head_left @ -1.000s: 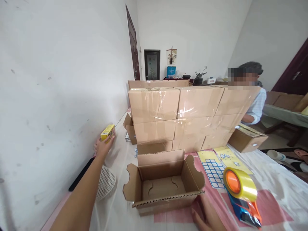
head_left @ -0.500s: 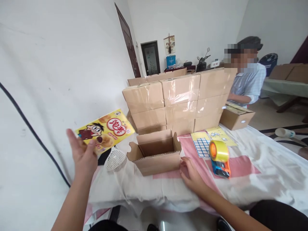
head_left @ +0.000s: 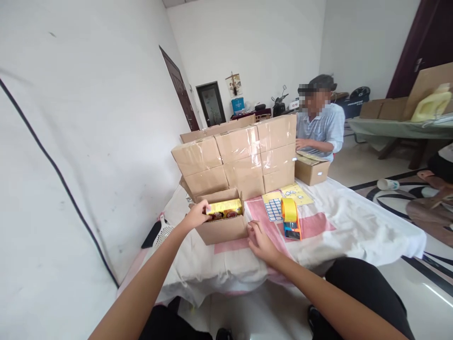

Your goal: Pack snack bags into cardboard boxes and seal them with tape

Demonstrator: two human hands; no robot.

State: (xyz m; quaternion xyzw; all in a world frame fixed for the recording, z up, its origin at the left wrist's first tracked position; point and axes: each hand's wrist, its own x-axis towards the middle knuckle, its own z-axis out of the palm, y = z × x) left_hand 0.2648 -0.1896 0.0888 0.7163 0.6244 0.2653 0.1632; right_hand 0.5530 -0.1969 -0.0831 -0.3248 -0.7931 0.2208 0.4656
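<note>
An open cardboard box [head_left: 224,232] stands on the cloth-covered table in front of me. Inside it, mostly below the rim, is a yellow snack box [head_left: 224,206] with a cartoon figure on its face. My left hand [head_left: 198,214] grips the left end of the snack box, fingers partly hidden by the carton wall. Resting against the carton's right front corner, my right hand [head_left: 261,240] has its fingers loosely extended and holds nothing. To its right is a tape dispenser [head_left: 291,222] with a yellow roll, next to a sheet of blue-edged labels [head_left: 273,209].
Taped cartons [head_left: 240,158] form a stacked wall behind the open box. A white perforated paddle [head_left: 163,232] lies at the left. Yellow printed card [head_left: 296,193] lies beyond the dispenser. Another person [head_left: 320,125] sits at the far right behind a smaller carton [head_left: 312,168].
My left hand has brought the yellow snack box from the left, above the table, down into the open carton. My right hand stays at the carton's corner. The view has turned right.
</note>
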